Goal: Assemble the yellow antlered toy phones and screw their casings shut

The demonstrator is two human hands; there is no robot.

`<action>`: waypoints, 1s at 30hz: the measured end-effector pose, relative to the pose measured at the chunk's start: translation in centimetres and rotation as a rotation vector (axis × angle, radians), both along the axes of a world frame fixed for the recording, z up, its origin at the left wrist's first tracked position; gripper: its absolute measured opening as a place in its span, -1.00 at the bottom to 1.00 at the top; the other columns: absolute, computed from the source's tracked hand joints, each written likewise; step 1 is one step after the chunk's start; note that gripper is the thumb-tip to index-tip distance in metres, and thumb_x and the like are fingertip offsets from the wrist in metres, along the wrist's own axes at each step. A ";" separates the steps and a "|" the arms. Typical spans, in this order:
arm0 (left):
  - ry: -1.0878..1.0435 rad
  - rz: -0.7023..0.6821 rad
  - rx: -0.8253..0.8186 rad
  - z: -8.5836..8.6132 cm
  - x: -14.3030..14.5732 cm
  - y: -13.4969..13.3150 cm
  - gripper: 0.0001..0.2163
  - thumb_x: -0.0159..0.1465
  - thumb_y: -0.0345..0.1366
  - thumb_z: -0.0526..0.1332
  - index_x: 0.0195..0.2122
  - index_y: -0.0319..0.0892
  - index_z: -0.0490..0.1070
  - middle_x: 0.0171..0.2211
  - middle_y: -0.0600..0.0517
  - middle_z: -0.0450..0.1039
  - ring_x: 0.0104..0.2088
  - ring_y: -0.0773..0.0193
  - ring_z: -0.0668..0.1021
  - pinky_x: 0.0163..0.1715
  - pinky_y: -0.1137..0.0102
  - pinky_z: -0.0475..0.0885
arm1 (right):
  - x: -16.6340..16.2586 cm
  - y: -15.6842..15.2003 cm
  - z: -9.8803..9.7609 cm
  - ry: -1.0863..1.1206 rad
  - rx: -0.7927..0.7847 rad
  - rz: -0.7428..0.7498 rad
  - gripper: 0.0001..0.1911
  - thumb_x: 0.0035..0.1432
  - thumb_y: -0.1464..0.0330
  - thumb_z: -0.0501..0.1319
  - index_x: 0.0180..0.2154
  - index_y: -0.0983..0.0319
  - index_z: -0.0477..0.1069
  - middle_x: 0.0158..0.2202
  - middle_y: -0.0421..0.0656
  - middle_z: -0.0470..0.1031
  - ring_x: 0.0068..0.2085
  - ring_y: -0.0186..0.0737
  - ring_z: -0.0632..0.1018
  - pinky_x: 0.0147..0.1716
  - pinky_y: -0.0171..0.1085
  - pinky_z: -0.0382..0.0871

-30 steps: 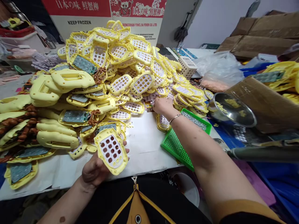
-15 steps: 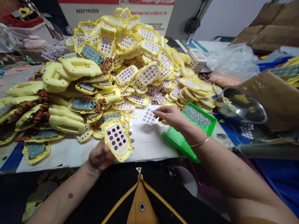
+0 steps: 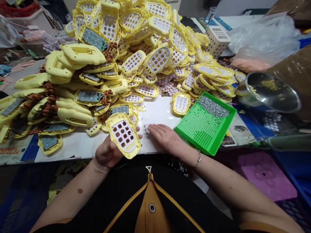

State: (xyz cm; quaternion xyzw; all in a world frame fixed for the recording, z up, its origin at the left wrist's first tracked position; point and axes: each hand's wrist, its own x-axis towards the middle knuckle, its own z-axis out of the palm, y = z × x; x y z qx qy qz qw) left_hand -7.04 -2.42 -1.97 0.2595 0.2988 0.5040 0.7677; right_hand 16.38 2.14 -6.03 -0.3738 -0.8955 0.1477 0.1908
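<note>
My left hand (image 3: 109, 152) grips a yellow plastic shell (image 3: 123, 136), fingers behind it and thumb on its left side. A white faceplate with rows of open button holes faces up in the shell. To its right, my right hand (image 3: 164, 139) is low over the white table surface (image 3: 157, 108), fingers together and palm down. At its fingertips a small white button pad (image 3: 147, 127) shows edge-on, mostly hidden by the fingers; the thumb is out of sight. Past that hand lies another yellow shell (image 3: 181, 103) with white buttons filling its holes.
A large heap of yellow shells (image 3: 131, 61) rises behind, with circuit-board halves (image 3: 88, 96) at left. The green tray (image 3: 206, 124) of small screws (image 3: 213, 106) stands at right. Beyond it are a metal bowl (image 3: 269, 92) and a plastic bag (image 3: 262, 42).
My right hand has come down and left with the button pad, now turned edge-on. My left hand still holds the shell. The view has tilted downward, showing more of the green tray.
</note>
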 end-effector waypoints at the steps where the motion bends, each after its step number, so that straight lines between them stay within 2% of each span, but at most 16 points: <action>1: 0.008 -0.018 -0.012 -0.2 0.1 -0.1 -0.18 -0.05 -0.10 0.47 0.25 -0.08 0.23 0.09 -0.21 0.48 0.06 -0.27 0.52 0.08 -0.11 0.35 | -0.1 0.2 -0.1 0.174 -0.100 -0.113 -0.66 0.30 0.46 0.03 0.01 0.36 0.45 -0.01 0.15 0.57 -0.01 -0.01 0.61 0.00 0.01 0.49; 4: 0.033 -0.048 -0.081 -0.9 0.5 -0.2 -0.27 -0.01 -0.17 0.47 0.20 -0.12 0.28 0.08 -0.19 0.49 0.05 -0.17 0.53 0.04 0.03 0.42 | -0.5 0.6 0.5 0.872 -0.589 -0.408 -0.70 0.27 0.22 0.14 -0.10 0.24 0.50 -0.17 -0.02 0.65 -0.18 -0.11 0.65 -0.12 -0.04 0.57; 6: 0.031 -0.051 -0.128 -1.3 0.6 -0.3 -0.34 0.04 -0.21 0.45 0.17 -0.11 0.30 0.05 -0.14 0.52 0.02 -0.07 0.56 0.01 0.14 0.45 | -0.9 0.6 0.9 1.185 -0.891 -0.454 -0.71 0.14 0.15 0.28 -0.20 0.20 0.53 -0.26 -0.11 0.66 -0.25 -0.17 0.65 -0.18 -0.09 0.59; 8: 0.013 -0.066 -0.151 -1.6 0.6 -0.2 -0.38 0.07 -0.24 0.43 0.16 -0.12 0.30 0.03 -0.13 0.53 0.00 -0.01 0.58 -0.01 0.19 0.46 | -1.2 0.4 1.1 1.313 -1.066 -0.455 -0.70 0.01 0.15 0.38 -0.26 0.20 0.55 -0.31 -0.14 0.66 -0.29 -0.20 0.65 -0.21 -0.14 0.60; 10: -0.007 -0.075 -0.158 -1.7 0.7 -0.2 -0.41 0.07 -0.25 0.43 0.14 -0.13 0.32 0.03 -0.13 0.53 0.00 -0.01 0.58 -0.02 0.18 0.47 | -1.4 0.0 1.1 1.335 -1.096 -0.447 -0.70 -0.01 0.16 0.40 -0.27 0.20 0.56 -0.30 -0.14 0.67 -0.28 -0.19 0.65 -0.21 -0.12 0.61; 12: -0.023 -0.072 -0.164 -1.6 0.9 -0.1 -0.43 0.06 -0.25 0.43 0.11 -0.14 0.35 0.01 -0.12 0.54 -0.02 -0.02 0.59 -0.02 0.16 0.47 | -1.5 -0.6 1.1 1.286 -0.955 -0.443 -0.74 0.10 0.16 0.32 -0.24 0.18 0.56 -0.25 -0.12 0.67 -0.23 -0.15 0.66 -0.16 -0.07 0.60; 14: -0.043 -0.063 -0.170 -1.4 1.3 -0.1 -0.46 0.05 -0.22 0.45 0.06 -0.16 0.40 -0.04 -0.10 0.57 -0.06 0.02 0.61 -0.04 0.19 0.48 | -1.7 -1.3 1.3 1.116 -0.641 -0.384 -0.77 0.23 0.23 0.21 -0.14 0.15 0.54 -0.16 -0.10 0.66 -0.15 -0.13 0.66 -0.09 -0.05 0.59; 17: -0.070 -0.050 -0.175 -1.4 1.8 0.0 -0.54 0.01 -0.20 0.48 -0.07 -0.19 0.49 -0.18 -0.04 0.61 -0.17 0.16 0.63 -0.12 0.35 0.50 | -2.2 -2.1 1.9 0.742 -0.066 -0.077 -0.65 0.28 0.44 0.11 0.08 0.19 0.42 -0.04 -0.02 0.61 -0.02 -0.15 0.62 -0.02 -0.10 0.55; 19: -0.074 -0.042 -0.182 -1.5 2.0 0.0 -0.57 -0.03 -0.22 0.50 -0.13 -0.18 0.52 -0.25 0.01 0.61 -0.25 0.25 0.63 -0.20 0.43 0.50 | -2.6 -2.2 2.2 0.564 0.225 0.113 -0.56 0.25 0.54 0.10 0.15 0.29 0.33 -0.01 0.08 0.59 0.04 -0.13 0.59 0.01 -0.11 0.53; 20: -0.075 -0.037 -0.189 -1.5 2.1 0.0 -0.57 -0.05 -0.23 0.51 -0.13 -0.17 0.53 -0.27 0.03 0.61 -0.29 0.28 0.62 -0.23 0.46 0.50 | -2.8 -2.2 2.4 0.501 0.324 0.157 -0.56 0.24 0.56 0.10 0.15 0.35 0.32 -0.01 0.12 0.58 0.06 -0.11 0.58 0.02 -0.10 0.52; 22: -0.085 -0.028 -0.202 -1.5 2.1 0.0 -0.54 -0.07 -0.24 0.52 -0.12 -0.14 0.53 -0.28 0.06 0.61 -0.32 0.31 0.61 -0.26 0.48 0.49 | -3.1 -2.0 2.5 0.389 0.430 0.187 -0.63 0.25 0.56 0.08 0.09 0.43 0.35 -0.01 0.16 0.57 0.07 -0.08 0.57 0.04 -0.09 0.51; 25: -0.112 -0.032 -0.212 -1.2 2.1 0.1 -0.54 -0.09 -0.23 0.53 -0.13 -0.13 0.55 -0.28 0.08 0.61 -0.31 0.33 0.60 -0.23 0.49 0.48 | -3.3 -1.7 2.7 0.253 0.444 0.212 -0.68 0.29 0.51 0.06 0.03 0.43 0.40 0.05 0.14 0.54 0.10 -0.07 0.55 0.07 -0.10 0.48; 27: -0.125 -0.030 -0.213 -1.1 2.0 0.2 -0.55 -0.09 -0.24 0.53 -0.14 -0.14 0.56 -0.26 0.08 0.61 -0.29 0.34 0.60 -0.20 0.49 0.47 | -3.1 -1.6 2.9 0.197 0.401 0.249 -0.64 0.32 0.38 0.08 0.07 0.44 0.38 0.11 0.16 0.49 0.13 -0.04 0.52 0.10 -0.08 0.45; 29: -0.132 -0.021 -0.213 -1.1 2.1 0.2 -0.54 -0.09 -0.25 0.53 -0.12 -0.14 0.56 -0.22 0.07 0.61 -0.24 0.32 0.60 -0.15 0.48 0.46 | -3.0 -1.9 3.1 0.137 0.372 0.285 -0.51 0.32 0.24 0.09 0.12 0.48 0.34 0.17 0.23 0.41 0.19 0.03 0.46 0.14 -0.03 0.40; 30: -0.131 -0.018 -0.213 -1.1 2.1 0.1 -0.53 -0.09 -0.24 0.53 -0.11 -0.14 0.56 -0.20 0.06 0.61 -0.21 0.30 0.60 -0.12 0.47 0.46 | -3.0 -2.1 3.2 0.098 0.384 0.301 -0.48 0.31 0.23 0.09 0.14 0.50 0.32 0.18 0.26 0.39 0.21 0.06 0.44 0.15 -0.01 0.38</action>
